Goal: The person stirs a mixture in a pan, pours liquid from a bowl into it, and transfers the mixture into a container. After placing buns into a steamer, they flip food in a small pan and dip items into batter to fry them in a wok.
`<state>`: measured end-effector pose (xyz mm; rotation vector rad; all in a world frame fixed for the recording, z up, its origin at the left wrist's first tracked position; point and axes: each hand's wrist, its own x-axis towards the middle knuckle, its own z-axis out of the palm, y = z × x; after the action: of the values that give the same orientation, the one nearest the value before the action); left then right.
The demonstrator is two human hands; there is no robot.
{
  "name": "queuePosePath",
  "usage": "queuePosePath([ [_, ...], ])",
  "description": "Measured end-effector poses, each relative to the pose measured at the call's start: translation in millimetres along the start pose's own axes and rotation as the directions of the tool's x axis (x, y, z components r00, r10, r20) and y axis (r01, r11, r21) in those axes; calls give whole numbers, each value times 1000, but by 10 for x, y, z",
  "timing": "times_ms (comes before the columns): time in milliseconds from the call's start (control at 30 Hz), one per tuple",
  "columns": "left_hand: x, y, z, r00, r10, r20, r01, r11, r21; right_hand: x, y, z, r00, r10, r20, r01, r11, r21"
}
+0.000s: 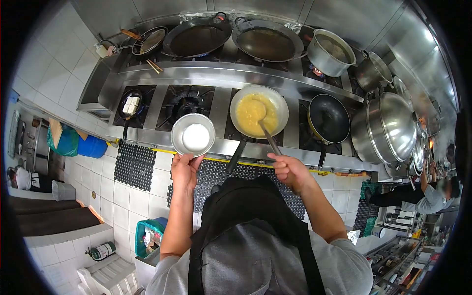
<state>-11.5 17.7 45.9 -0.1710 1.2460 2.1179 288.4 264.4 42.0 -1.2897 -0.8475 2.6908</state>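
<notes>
My left hand (185, 167) grips the near rim of a small metal bowl (178, 144), which has something white in the bottom. The bowl is over the front edge of the stove, left of a light-coloured frying pan (282, 109). A yellow, lumpy mixture (248, 110) lies in that pan. My right hand (289, 171) is closed around the handle of a ladle (269, 137), whose head rests in the yellow mixture. The pan's black handle (236, 156) points toward me between my hands, and neither hand touches it.
A small black pan (130, 114) with white blocks stands on the left burner, a dark wok (328, 118) on the right. Large pans (197, 38) and a pot (331, 52) line the back row. A steel domed pot (383, 128) stands far right, near another person (427, 196).
</notes>
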Motion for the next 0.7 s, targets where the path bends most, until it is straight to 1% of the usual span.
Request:
queuePosePath([
  [33,1,6,-3,1000,3,-1,-3,1000,1,13,-61,-67,981,84,177,-130,955,265],
  [67,4,11,-8,1000,7,13,-7,1000,-4,16,-95,-115,925,115,363,-292,827,481],
  [133,-1,26,-18,1000,12,22,-12,1000,-11,-88,-116,-71,916,105,387,-296,827,478],
  [200,-6,35,-26,999,24,35,-23,1000,-19,-231,-132,-7,964,89,250,-172,928,331],
  [233,-6,40,-32,999,24,32,-24,999,-21,-307,-159,25,964,92,250,-174,928,329],
  [300,-13,41,-46,999,22,32,-22,1000,-13,-467,-220,80,996,32,88,-41,993,107],
  [333,-20,36,-47,999,21,29,-21,1000,-15,-540,-253,111,996,35,87,-44,994,105],
  [400,-25,23,-40,1000,13,25,-13,1000,-15,-656,-315,155,998,-34,-45,31,997,-69],
  [433,-14,10,-44,1000,11,25,-11,1000,-17,-692,-339,151,998,-34,-47,31,997,-69],
  [500,12,-30,-55,999,10,33,-9,1000,-20,-752,-376,115,984,-118,-131,90,976,-200],
  [633,26,-72,-25,1000,2,27,-2,1000,-17,-782,-409,47,971,-164,-175,112,956,-272],
  [700,5,-78,17,1000,-6,6,7,1000,-16,-746,-385,4,951,-233,-201,141,911,-388],
])
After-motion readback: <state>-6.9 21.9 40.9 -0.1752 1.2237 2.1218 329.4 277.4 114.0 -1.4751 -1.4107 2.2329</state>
